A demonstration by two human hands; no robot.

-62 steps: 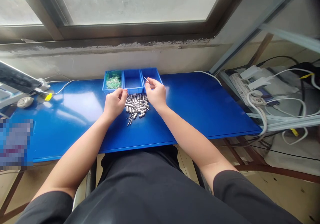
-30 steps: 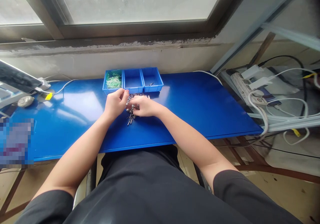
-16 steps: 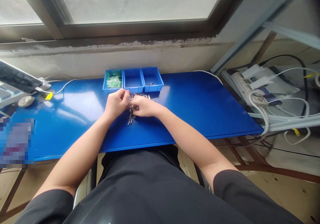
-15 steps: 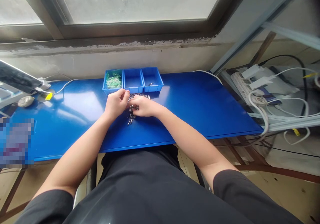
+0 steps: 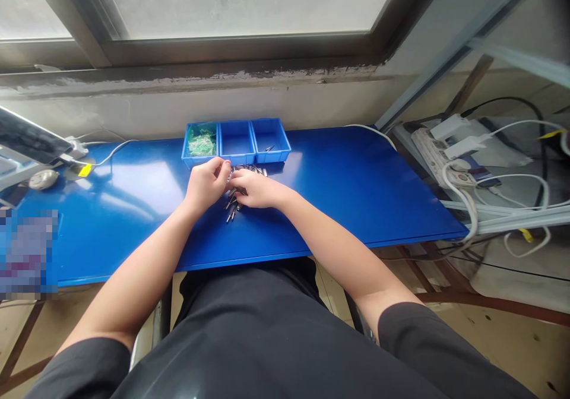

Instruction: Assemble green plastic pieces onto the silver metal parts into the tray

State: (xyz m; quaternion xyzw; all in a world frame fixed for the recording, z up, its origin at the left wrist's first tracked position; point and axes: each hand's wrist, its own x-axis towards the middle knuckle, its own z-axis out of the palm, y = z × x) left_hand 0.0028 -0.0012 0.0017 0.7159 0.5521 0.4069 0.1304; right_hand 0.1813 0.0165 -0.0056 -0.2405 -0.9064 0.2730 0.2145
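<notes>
Both hands meet over a pile of small metal pins [image 5: 232,204] near the far edge of the blue bench [image 5: 356,191], just in front of three blue bins [image 5: 236,141]. The left hand [image 5: 205,183] has its fingertips pinched together, though on what I cannot tell. The right hand [image 5: 256,188] lies curled on the pile, its grip hidden.

A heap of small silver metal pins [image 5: 234,200] lies loose on the blue surface [image 5: 356,191], just in front of the row of blue bins [image 5: 236,142]. Most pins are hidden; a few point outward at the near edge.
</notes>
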